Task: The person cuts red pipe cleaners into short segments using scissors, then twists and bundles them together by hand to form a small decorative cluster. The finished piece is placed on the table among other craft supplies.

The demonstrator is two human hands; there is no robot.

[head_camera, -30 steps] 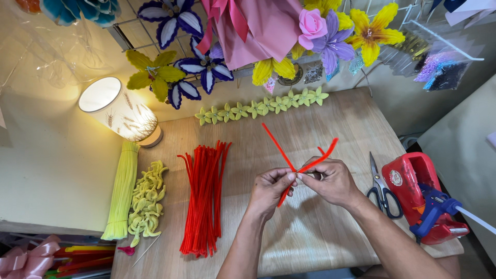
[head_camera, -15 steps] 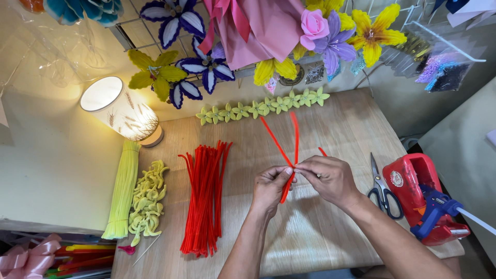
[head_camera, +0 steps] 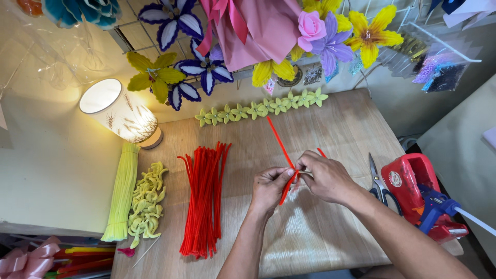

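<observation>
We pinch the red pipe cleaner (head_camera: 283, 155) between left hand (head_camera: 271, 187) and right hand (head_camera: 326, 178) | both gripping it | above tabletop (head_camera: 320, 232)

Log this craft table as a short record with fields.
left hand: left hand pinches the red pipe cleaner
right hand: right hand grips the same stem
bundle: red pipe cleaners lying left of the hands
tools: scissors and a red holder on the right
lamp: lit, at the table's back left
</observation>
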